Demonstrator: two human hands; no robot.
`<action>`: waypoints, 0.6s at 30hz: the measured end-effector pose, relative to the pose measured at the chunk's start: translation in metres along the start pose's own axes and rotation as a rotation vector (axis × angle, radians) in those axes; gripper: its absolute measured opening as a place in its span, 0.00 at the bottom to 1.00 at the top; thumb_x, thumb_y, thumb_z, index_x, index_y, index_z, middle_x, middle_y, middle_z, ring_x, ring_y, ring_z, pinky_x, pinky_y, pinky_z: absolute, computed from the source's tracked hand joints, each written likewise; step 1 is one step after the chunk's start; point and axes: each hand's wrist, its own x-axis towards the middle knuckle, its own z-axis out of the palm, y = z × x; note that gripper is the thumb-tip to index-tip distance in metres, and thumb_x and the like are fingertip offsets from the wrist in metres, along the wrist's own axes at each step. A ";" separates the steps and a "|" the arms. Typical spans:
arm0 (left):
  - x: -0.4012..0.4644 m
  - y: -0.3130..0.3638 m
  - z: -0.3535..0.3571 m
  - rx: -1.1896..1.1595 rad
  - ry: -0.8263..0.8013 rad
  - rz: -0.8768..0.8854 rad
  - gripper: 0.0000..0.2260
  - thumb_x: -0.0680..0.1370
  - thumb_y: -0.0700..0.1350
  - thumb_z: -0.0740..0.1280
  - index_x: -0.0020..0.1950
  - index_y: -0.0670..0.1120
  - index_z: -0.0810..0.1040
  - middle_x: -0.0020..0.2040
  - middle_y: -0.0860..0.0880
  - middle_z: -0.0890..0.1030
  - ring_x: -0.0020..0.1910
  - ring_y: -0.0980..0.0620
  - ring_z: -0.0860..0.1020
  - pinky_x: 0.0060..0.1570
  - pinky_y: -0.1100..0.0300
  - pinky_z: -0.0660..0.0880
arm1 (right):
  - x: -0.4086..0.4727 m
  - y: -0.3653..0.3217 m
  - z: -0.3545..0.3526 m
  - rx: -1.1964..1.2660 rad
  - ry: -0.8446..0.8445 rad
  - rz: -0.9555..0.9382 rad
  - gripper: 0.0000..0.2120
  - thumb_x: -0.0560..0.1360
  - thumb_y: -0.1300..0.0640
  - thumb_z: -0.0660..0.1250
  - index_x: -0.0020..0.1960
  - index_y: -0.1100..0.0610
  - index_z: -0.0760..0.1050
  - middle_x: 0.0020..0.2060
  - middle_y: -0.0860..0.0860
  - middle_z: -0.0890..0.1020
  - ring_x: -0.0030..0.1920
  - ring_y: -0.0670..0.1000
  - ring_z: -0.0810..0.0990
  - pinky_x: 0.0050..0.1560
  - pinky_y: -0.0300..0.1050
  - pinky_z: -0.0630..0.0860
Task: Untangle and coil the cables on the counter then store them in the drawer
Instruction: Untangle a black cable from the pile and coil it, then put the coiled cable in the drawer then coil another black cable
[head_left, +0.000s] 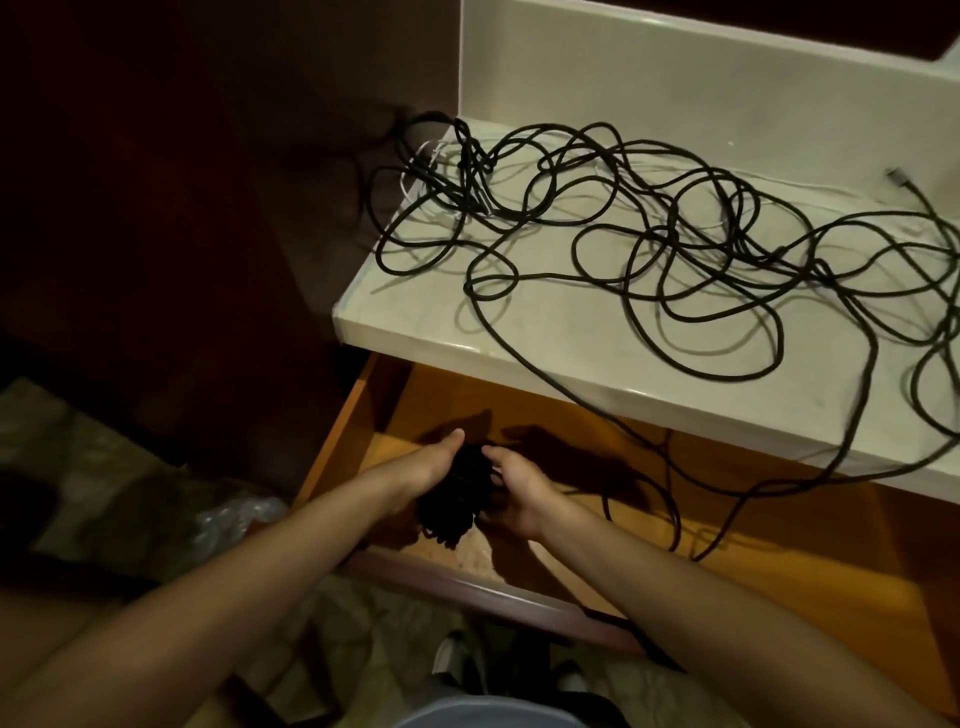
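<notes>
A tight coil of black cable (457, 493) sits between both my hands, low over the open wooden drawer (353, 415). My left hand (431, 462) grips the coil's left side and my right hand (519, 493) curls round its right side. From the coil a black strand runs up over the counter edge into a loose tangle of black cable (675, 244) spread across the pale counter (415, 322). A thin white cable (423, 156) lies under the tangle at the counter's far left corner. Another strand (670, 499) loops down into the drawer.
A cable plug (896, 176) lies at the counter's far right. A white backsplash (675, 93) rises behind the counter. The drawer's dark front rail (467, 582) is near my forearms. Crumpled clear plastic (234, 519) lies on the patterned floor at left.
</notes>
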 end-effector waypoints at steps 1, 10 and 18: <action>-0.001 0.001 -0.001 -0.010 0.010 0.004 0.29 0.85 0.62 0.44 0.77 0.46 0.67 0.69 0.40 0.76 0.66 0.45 0.74 0.60 0.55 0.65 | 0.000 -0.001 -0.001 -0.020 0.004 -0.015 0.13 0.82 0.49 0.60 0.61 0.54 0.75 0.55 0.55 0.80 0.56 0.56 0.78 0.55 0.51 0.75; -0.030 0.019 0.018 0.092 0.237 0.292 0.28 0.84 0.64 0.46 0.77 0.52 0.67 0.76 0.47 0.70 0.74 0.46 0.68 0.68 0.50 0.65 | -0.043 -0.014 -0.036 -0.210 0.127 -0.420 0.12 0.82 0.50 0.60 0.63 0.51 0.76 0.59 0.48 0.80 0.58 0.46 0.78 0.63 0.46 0.73; -0.031 0.053 0.068 -0.351 0.035 0.364 0.22 0.84 0.59 0.55 0.71 0.48 0.72 0.61 0.48 0.79 0.59 0.51 0.79 0.62 0.52 0.76 | -0.090 -0.016 -0.099 -0.060 0.251 -0.758 0.10 0.81 0.58 0.62 0.50 0.47 0.81 0.49 0.47 0.85 0.53 0.44 0.83 0.57 0.40 0.78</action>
